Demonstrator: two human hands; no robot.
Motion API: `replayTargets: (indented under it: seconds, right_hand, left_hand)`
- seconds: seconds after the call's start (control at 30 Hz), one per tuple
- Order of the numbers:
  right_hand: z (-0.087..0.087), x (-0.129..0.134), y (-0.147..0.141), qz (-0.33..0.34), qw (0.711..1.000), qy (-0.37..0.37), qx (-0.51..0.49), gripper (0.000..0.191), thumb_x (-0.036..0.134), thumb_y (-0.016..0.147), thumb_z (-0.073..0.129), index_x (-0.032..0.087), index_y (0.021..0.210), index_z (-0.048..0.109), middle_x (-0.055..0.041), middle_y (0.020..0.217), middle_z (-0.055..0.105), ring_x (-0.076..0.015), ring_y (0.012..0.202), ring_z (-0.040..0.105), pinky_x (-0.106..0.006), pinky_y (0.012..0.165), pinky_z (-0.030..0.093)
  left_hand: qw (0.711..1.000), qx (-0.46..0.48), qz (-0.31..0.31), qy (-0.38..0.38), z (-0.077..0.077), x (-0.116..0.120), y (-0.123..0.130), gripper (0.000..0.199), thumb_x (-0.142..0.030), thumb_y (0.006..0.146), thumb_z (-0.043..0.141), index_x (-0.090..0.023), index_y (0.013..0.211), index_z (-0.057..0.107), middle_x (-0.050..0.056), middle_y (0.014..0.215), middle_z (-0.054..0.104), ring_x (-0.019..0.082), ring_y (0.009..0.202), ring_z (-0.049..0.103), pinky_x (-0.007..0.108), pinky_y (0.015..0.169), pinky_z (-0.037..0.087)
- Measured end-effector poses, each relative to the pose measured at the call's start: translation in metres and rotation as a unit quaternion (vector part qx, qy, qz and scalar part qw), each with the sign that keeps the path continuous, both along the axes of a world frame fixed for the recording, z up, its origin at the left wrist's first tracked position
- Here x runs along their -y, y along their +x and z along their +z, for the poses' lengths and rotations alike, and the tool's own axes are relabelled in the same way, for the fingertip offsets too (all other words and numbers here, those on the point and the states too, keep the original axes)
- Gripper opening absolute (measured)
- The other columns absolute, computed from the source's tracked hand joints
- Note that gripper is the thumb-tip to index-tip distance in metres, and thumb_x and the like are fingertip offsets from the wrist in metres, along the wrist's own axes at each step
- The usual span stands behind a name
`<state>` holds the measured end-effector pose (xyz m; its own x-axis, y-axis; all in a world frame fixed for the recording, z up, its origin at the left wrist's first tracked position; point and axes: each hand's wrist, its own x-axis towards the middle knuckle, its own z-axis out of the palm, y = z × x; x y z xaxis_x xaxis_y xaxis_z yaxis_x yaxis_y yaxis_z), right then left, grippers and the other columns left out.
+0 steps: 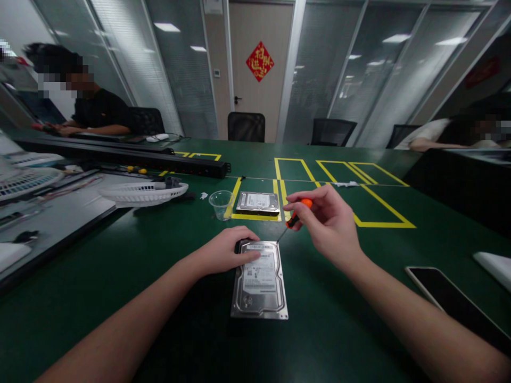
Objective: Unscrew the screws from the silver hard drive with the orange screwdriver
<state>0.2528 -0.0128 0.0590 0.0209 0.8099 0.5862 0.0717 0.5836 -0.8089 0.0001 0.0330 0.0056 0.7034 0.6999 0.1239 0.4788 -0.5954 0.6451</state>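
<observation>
A silver hard drive (260,287) with a white label lies flat on the green table in front of me. My left hand (233,249) grips its far left corner, thumb across the label and fingers over the far edge. In my right hand (327,221) is a screwdriver (294,217) with an orange and black handle, pinched between thumb and fingers. Its thin shaft slants down to the left, and the tip meets the drive's far right corner. Whether a screw sits under the tip is too small to tell. Beyond them, a second hard drive (258,202) rests inside a yellow tape outline.
A clear plastic cup (222,204) stands left of the second drive. White fan grilles (143,193) and a long black bar (191,166) occupy the left side. At right lies a phone (451,298). One person (101,111) sits far left, another far right.
</observation>
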Motion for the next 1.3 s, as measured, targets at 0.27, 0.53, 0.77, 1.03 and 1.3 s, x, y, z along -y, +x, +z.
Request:
replayTargets:
  seconds: [0.27,0.53,0.77,1.03,1.3]
  right_hand:
    - [-0.0022,0.0016,0.0042,0.055,0.998,-0.017,0.01,0.022,0.039,0.109,0.061,0.024,0.116,0.076,-0.0081,0.117,0.076,-0.0197,0.092,0.076,-0.033,0.069,0.068]
    - [0.001,0.001,-0.0002,0.006,1.0,-0.003,-0.014,0.018,0.034,0.097,0.08,0.021,0.101,0.069,-0.0087,0.111,0.079,-0.0193,0.086,0.077,-0.027,0.055,0.065]
    - [-0.0018,0.0018,0.0012,0.055,0.998,0.008,-0.01,0.012,0.03,0.102,0.073,0.024,0.112,0.071,-0.0053,0.107,0.077,-0.018,0.086,0.076,-0.028,0.061,0.066]
    - [-0.0013,0.0002,0.0043,0.047,0.999,-0.012,-0.003,0.017,0.035,0.106,0.067,0.023,0.114,0.076,-0.0071,0.112,0.078,-0.0169,0.081,0.076,-0.031,0.066,0.069]
    - [0.0017,0.0032,-0.0012,0.028,1.0,0.005,-0.012,0.013,0.029,0.098,0.078,0.022,0.102,0.068,-0.0063,0.107,0.079,-0.0191,0.088,0.078,-0.026,0.057,0.066]
  left_hand:
    - [1.0,0.001,-0.003,0.003,-0.0003,-0.0005,-0.0001,0.03,-0.041,0.097,0.074,-0.022,0.121,0.075,0.008,0.121,0.077,0.028,0.111,0.071,0.041,0.097,0.055]
    - [1.0,0.01,-0.005,0.002,-0.0002,-0.0006,0.0001,0.029,-0.04,0.097,0.075,-0.022,0.12,0.076,0.008,0.119,0.077,0.028,0.11,0.072,0.04,0.097,0.055]
    - [1.0,0.009,-0.004,0.003,-0.0023,-0.0016,-0.0003,0.03,-0.042,0.098,0.075,-0.022,0.12,0.076,0.007,0.12,0.077,0.027,0.11,0.071,0.04,0.096,0.054]
    - [1.0,0.004,-0.001,0.001,-0.0026,-0.0014,-0.0014,0.03,-0.041,0.097,0.075,-0.023,0.121,0.076,0.007,0.121,0.076,0.028,0.111,0.071,0.04,0.097,0.054]
    - [1.0,0.004,0.0,0.001,-0.0025,-0.0009,-0.0012,0.031,-0.042,0.097,0.075,-0.022,0.122,0.076,0.007,0.122,0.076,0.027,0.111,0.071,0.041,0.098,0.054]
